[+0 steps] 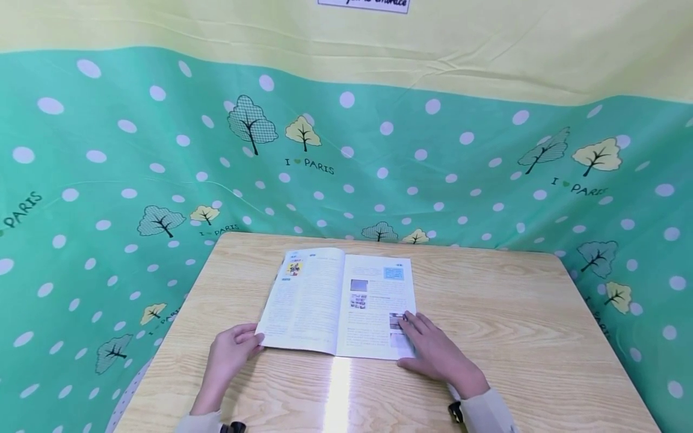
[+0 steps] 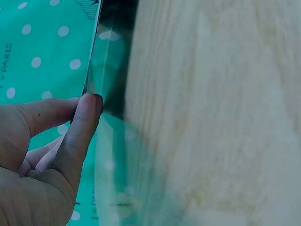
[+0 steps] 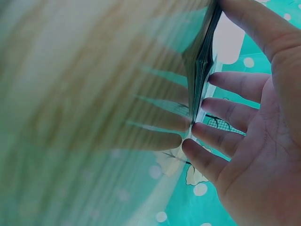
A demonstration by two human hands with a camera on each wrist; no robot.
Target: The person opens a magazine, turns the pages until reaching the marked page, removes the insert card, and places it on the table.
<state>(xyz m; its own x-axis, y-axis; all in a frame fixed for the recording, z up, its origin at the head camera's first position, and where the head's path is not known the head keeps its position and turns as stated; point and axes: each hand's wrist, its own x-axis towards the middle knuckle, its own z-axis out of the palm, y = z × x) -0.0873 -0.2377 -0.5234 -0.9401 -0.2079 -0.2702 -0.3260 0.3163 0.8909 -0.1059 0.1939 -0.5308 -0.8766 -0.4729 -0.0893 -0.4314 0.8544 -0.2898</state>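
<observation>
Right hand point(image 1: 435, 352) over book point(image 1: 314, 307), curtain point(image 1: 400, 171) beyond

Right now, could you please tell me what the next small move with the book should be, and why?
Probably lift the left side of the book slightly: the left grip pinches it near its lower left corner, while the right grip rests on the right page, which should help steady that side.

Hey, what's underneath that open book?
The wooden tabletop shows all around the open book, which seems to lie on it. Anything directly beneath is covered, so I can't tell. The left hand pinches the book's lower-left corner.
</observation>
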